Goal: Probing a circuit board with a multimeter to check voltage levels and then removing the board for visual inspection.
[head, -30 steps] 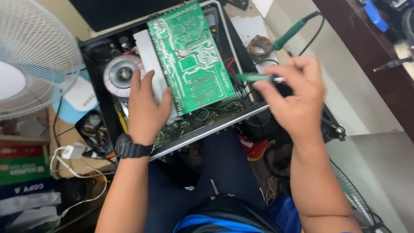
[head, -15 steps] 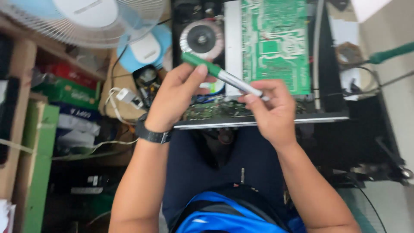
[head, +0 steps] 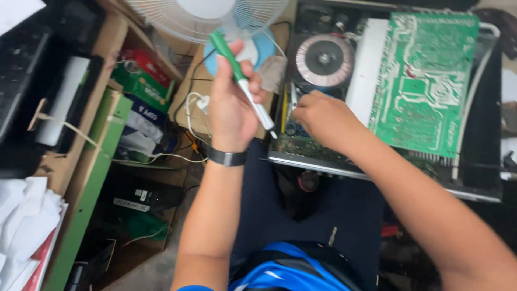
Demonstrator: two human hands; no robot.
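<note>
A cluttered repair bench fills the head view: wooden shelving (head: pixel 102 81) on the left packed with coloured boxes, a desk fan (head: pixel 215 16) at the top, and an opened metal amplifier chassis (head: pixel 377 172) resting against the seated person's lap. Inside the chassis sit a round toroidal transformer (head: pixel 323 54) and a large green circuit board (head: pixel 423 81) tilted up over the other parts. The left hand (head: pixel 234 105), with a dark wristband, is closed around a green-handled screwdriver (head: pixel 239 75), fingers wrapped about the lower handle and white shaft, the tip pointing down toward the chassis' front left corner but clear of it. The right hand (head: pixel 323 118) reaches into the chassis just below the transformer, fingers curled down among the components; what they pinch, if anything, cannot be told because the back of the hand hides them. To do this well, it seems wise to keep the driver tip away from the board's solder side and the white cables nearby, steady the chassis with the forearm, and feel for the part with the right fingertips rather than pulling blindly on wires, since the raised board looks only loosely propped.
</note>
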